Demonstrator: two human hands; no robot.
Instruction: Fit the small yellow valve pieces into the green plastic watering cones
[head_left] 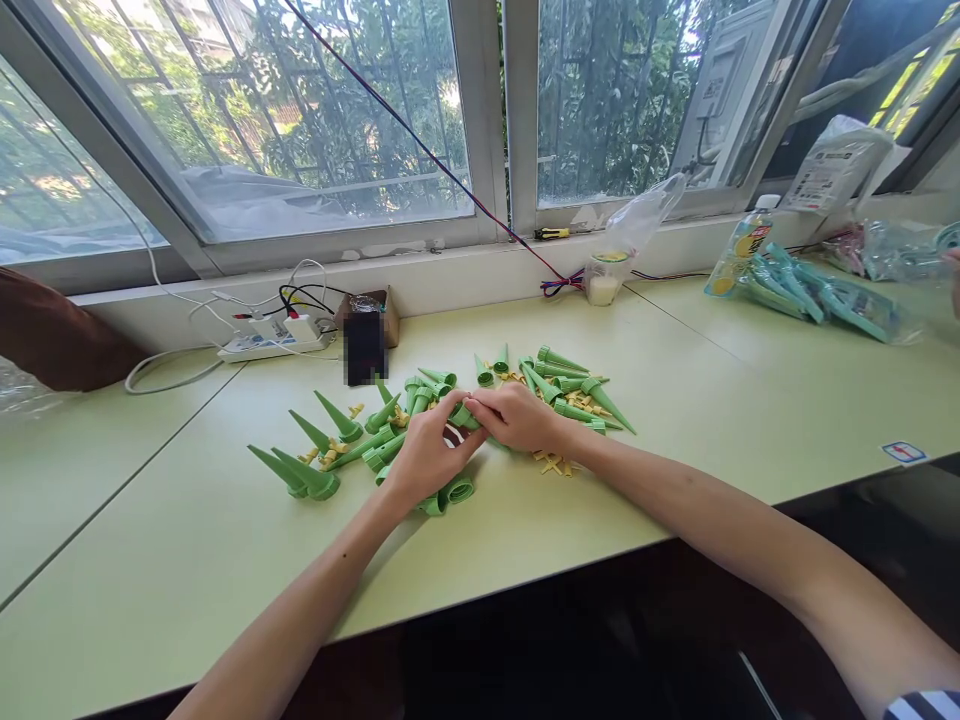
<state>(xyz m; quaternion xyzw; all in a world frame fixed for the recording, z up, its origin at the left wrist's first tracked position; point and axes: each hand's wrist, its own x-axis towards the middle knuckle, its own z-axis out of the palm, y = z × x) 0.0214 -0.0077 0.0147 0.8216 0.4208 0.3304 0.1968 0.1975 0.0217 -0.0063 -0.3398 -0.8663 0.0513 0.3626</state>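
Both my hands meet over the middle of the table. My left hand curls its thumb and fingers round a green plastic cone, gripping its wide end. Pressed against the same piece are the closed fingertips of my right hand; what they pinch is hidden. Green cones stand or lie to the left, some points up. More green cones are heaped right of my hands. Small yellow cross-shaped pieces are scattered among them.
A power strip with cables, a small cardboard box and a dark blurred object stand at the back left. Further right are a tied plastic bag, a bottle and bagged teal pieces. Another person's hand shows at the right edge.
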